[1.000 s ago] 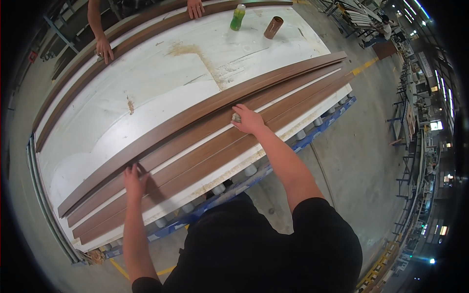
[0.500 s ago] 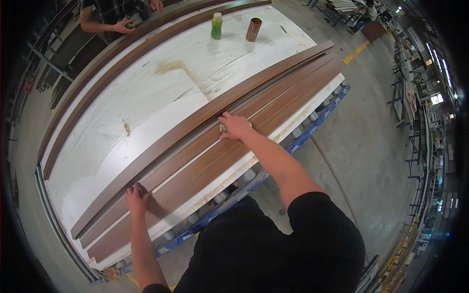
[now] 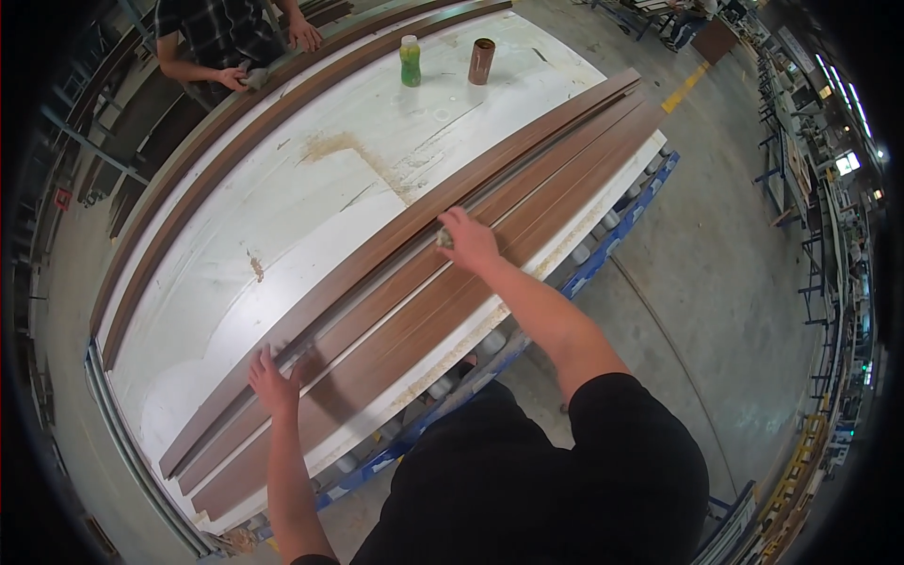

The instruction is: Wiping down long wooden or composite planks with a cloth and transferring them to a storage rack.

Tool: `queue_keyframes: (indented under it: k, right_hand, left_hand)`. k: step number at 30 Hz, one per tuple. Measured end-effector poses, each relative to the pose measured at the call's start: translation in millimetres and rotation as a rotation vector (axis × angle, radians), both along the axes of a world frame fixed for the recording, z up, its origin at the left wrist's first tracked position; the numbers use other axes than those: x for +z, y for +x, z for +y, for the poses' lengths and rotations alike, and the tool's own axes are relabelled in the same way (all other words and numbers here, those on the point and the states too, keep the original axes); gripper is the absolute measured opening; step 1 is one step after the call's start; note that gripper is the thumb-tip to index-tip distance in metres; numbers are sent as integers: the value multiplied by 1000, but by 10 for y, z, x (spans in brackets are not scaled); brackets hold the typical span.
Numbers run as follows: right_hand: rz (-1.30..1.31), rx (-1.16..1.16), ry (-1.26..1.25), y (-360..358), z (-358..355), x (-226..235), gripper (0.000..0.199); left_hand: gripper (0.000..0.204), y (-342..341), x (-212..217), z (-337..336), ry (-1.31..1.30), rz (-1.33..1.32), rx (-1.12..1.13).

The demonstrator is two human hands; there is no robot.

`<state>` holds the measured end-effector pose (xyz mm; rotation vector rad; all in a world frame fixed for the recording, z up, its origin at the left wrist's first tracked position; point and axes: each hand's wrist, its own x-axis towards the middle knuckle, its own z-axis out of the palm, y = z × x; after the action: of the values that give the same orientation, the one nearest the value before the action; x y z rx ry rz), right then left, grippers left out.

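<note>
Long brown wood-grain boards lie side by side in front of me, slanting from near left to far right. Behind them runs a narrower brown strip with a groove along it. My right hand is curled around a crumpled greyish rag, over the boards near their middle. Toward the near left end, my left hand holds nothing, its fingers apart and slightly blurred. It hovers near the grooved strip, casting a shadow on the boards; whether the fingertips touch is unclear.
The boards lie on a white, stained table above a blue roller frame. Toward the far side stand a green bottle and a brown can. Across the table, a person in a checked shirt holds a rag beside two more brown strips.
My left hand has come up off the boards and shifted toward the grooved strip. The right hand has moved slightly with its rag. The person opposite has brought a second hand onto the far strip.
</note>
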<state>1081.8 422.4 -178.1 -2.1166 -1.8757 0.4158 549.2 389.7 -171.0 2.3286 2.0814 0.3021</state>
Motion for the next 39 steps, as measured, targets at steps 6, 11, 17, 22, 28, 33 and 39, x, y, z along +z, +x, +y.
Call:
queue_keyframes:
  k: [6,11,17,22,28,33,39]
  right_hand:
    - [-355,118,13,625,630,222,97]
    - [-592,282,-232,1004,1151,137,57]
    - [-562,461,-285,1048,1309,265,37]
    - [-554,471,-311,1013,1528,302,38]
    - [-578,451,-296,1015,1531,251,38]
    - [-602,474,-326,933,1579,274,37]
    - [-567,449,-350,943,1560,270,38]
  left_hand:
    - [119,-77,70,733,-437,168,-100]
    - [65,74,73,964,-447,123,-164]
    - [61,73,56,986,-493,120,-68]
    - [58,78,54,1137,-504,124,-47]
    - [79,170,26,1045,-351,107,-152]
    - [80,365,-3,1057,-207,55,-220]
    - [65,428,67,1194,-471,79,-131]
